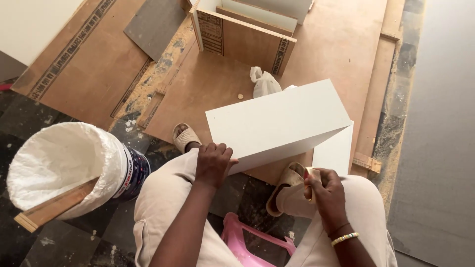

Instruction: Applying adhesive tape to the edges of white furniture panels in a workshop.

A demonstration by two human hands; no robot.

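The left hand [213, 162] is resting on the near lower corner of a white laminated board box [279, 121], its fingers curled together and pressing down over the panel's edge, thumb lying against the face. The box is standing tilted on the plywood sheets [341, 34] just beyond those fingertips, its broad white face turned up and a second white panel showing behind its far right corner.

The right hand [326, 195] is hovering above the right knee, fingers bunched and pinching a small folded tan piece, probably sandpaper [312, 178], between thumb and forefinger; exactly what it is cannot be told. A beaded bracelet [345, 239] is circling that wrist. Just beside these fingers, on the left, a beige sandal [289, 180] is showing, and the box's lower edge is passing just above them.

To the left of the left fingers, the other beige sandal [184, 136] is planted on the floor. Farther left, well apart from both hands, a bucket lined with a white sack [59, 165] is standing with a wooden strip [54, 207] lying across its rim. Beyond the box, a knotted white plastic bag [264, 83] is lying on the plywood, and farther still an open wooden box frame [245, 32]. Below both wrists, between the knees, a pink plastic stool [247, 242] is peeking out.
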